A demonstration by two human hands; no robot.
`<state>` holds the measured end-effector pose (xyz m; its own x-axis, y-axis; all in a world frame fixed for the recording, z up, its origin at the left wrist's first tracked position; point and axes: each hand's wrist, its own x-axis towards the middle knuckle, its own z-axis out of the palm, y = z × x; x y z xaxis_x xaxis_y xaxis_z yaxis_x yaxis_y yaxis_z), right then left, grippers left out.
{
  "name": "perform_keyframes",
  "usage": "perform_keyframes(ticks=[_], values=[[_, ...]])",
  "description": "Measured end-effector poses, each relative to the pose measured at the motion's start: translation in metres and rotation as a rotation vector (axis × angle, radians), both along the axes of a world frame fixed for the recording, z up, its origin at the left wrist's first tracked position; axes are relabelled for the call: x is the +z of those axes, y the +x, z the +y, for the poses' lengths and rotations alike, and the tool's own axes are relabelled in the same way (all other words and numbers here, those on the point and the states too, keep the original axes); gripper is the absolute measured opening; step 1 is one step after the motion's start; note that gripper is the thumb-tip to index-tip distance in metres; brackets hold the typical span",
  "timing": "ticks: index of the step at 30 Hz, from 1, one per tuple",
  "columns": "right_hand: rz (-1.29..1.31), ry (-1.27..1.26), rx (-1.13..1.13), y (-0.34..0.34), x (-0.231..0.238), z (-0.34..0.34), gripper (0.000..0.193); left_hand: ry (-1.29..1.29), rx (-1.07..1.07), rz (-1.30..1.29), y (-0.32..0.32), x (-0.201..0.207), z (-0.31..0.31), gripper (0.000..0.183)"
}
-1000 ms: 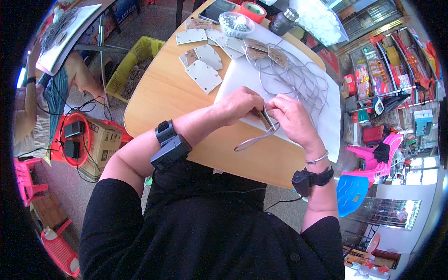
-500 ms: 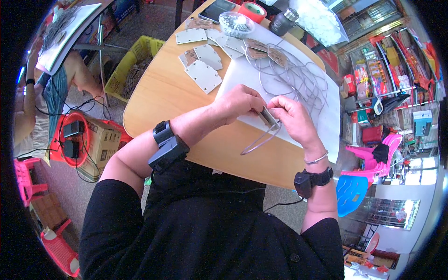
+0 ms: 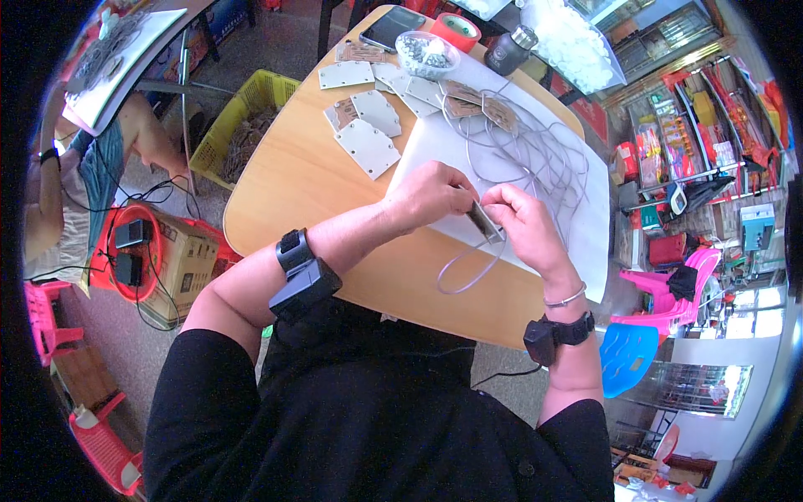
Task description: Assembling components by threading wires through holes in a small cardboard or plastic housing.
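Board: small, thin and brown-grey (image 3: 483, 221), seen in the head view nearly edge-on and tilted, held up between the two hands over the near part of the table (image 3: 280, 180).
Left hand: fingers closed narrowly on the upper left end of the board (image 3: 428, 197).
Right hand: thumb and fingertips drawn together at the board's right edge (image 3: 527, 222); whether they grip the board, the cord or both cannot be told.
Cord: thin and grey, hanging in a loop just below the board (image 3: 452, 293); more of it lies in loose coils on the white sheet, beyond the hands.
White sheet: spread over the right side of the table (image 3: 592, 251).
Loose boards: pale faces with small holes near the edges (image 3: 366, 149), some overlapping; others lie brown side up, their markings too fine to read.
Far edge: phone (image 3: 390, 30), clear bowl of small pieces (image 3: 427, 58), red tape roll (image 3: 455, 32) and dark bottle (image 3: 508, 52), near one another.
Carton: on the floor at left (image 3: 191, 261), with dark print on its side too small to read.
Shelf packets: brightly coloured, at right (image 3: 657, 142); their lettering is too blurred to make out.
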<state>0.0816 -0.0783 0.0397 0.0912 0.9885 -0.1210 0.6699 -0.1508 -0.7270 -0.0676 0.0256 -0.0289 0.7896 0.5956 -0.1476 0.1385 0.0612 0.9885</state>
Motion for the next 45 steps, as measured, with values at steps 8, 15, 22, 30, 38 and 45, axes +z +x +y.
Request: perform_keyframes(ticks=[8,15,22,30,38,45], values=[[-0.084,-0.001,0.047,0.002,0.010,-0.001,0.015,-0.267,-0.060,-0.085,0.000,0.006,0.002,0.022],[0.084,-0.142,0.048,0.010,0.004,0.000,0.014,-0.277,-0.112,-0.119,-0.003,0.006,0.002,0.021],[0.370,-0.038,-0.011,0.008,0.000,-0.002,0.007,-0.120,-0.097,-0.120,-0.007,0.017,0.002,0.023],[0.173,0.000,-0.024,0.004,0.012,-0.001,0.008,-0.388,-0.096,-0.229,-0.001,0.007,0.004,0.020],[-0.036,0.034,0.117,0.006,0.012,-0.003,0.014,-0.413,-0.113,-0.195,-0.003,0.012,0.000,0.021],[-0.186,0.018,0.138,0.001,0.016,-0.005,0.015,-0.343,-0.147,-0.186,-0.004,0.011,0.001,0.024]])
